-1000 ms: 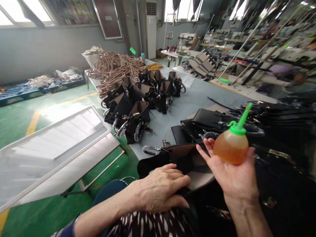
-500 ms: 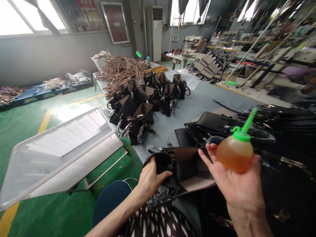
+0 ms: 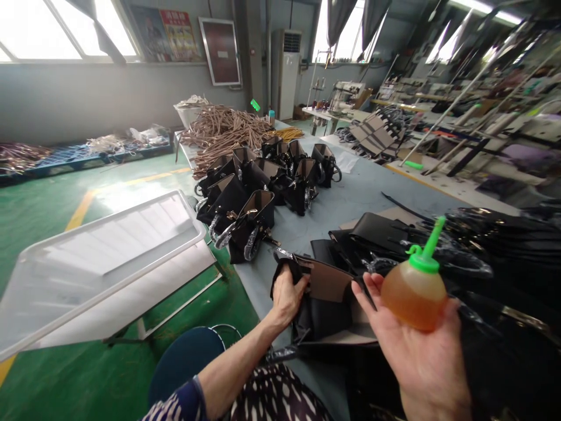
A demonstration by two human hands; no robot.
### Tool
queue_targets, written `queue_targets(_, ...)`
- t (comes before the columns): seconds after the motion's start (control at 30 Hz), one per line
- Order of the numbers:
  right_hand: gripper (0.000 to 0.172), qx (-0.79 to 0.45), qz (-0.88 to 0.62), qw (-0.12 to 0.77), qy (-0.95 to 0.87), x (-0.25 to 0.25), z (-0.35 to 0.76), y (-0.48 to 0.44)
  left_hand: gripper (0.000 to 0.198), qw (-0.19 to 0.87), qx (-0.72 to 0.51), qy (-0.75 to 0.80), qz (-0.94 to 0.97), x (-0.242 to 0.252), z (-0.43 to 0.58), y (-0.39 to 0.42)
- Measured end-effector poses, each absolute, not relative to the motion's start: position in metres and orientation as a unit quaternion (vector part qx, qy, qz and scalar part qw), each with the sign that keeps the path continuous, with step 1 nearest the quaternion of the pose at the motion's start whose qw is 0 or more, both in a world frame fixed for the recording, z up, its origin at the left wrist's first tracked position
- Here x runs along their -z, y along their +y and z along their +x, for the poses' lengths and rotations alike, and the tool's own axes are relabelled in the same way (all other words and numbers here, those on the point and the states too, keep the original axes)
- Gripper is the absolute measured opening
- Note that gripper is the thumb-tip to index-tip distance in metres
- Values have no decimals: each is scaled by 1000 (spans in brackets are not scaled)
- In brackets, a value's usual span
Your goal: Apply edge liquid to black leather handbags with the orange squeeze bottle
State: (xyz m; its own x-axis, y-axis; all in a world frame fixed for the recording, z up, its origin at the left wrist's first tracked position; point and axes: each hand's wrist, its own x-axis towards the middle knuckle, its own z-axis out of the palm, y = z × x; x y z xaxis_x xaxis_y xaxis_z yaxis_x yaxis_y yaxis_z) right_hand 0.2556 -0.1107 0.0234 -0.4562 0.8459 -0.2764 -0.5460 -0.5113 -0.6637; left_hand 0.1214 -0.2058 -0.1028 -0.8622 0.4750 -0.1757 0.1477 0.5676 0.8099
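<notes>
A black handbag (image 3: 326, 318) with a tan lining lies open in front of me, its mouth facing up. My left hand (image 3: 289, 295) grips the side of this bag at its left end, thumb inside the mouth and the other fingers partly hidden by black material. In my right hand (image 3: 423, 356) rests a round squeeze bottle (image 3: 414, 295) with amber liquid and a green nozzle cap. The palm faces up under the bottle, and the fingertips reach the bag's right side. Plastic wrap covers the bag's handle (image 3: 283, 354) near my body.
Several black bags (image 3: 256, 204) stand farther along the grey table (image 3: 350, 175), before a heap of brown straps (image 3: 228, 131). Flat black bag pieces (image 3: 377, 225) are piled at right. To the left are a white tray (image 3: 118, 240) and a blue stool (image 3: 186, 365).
My left hand has moved up and to the right, with the bag's left end bunched in it. The bottle in my right hand sits slightly lower, and the view has shifted.
</notes>
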Motion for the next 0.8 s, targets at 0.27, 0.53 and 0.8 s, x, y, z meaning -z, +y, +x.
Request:
queue_targets(0.27,43,-814,-314,428,-235,-25,268,-100,24,188,-499,798,282,96,117,-216)
queue_targets(0.53,46,-808,-364,420,-195,-39,293,-111,21,132,-437,778,432,24,84,-217)
queue_targets(0.8,53,-831,-467,273,-131,-30,317,-127,23,262,-250,701,614,-63,22,-218)
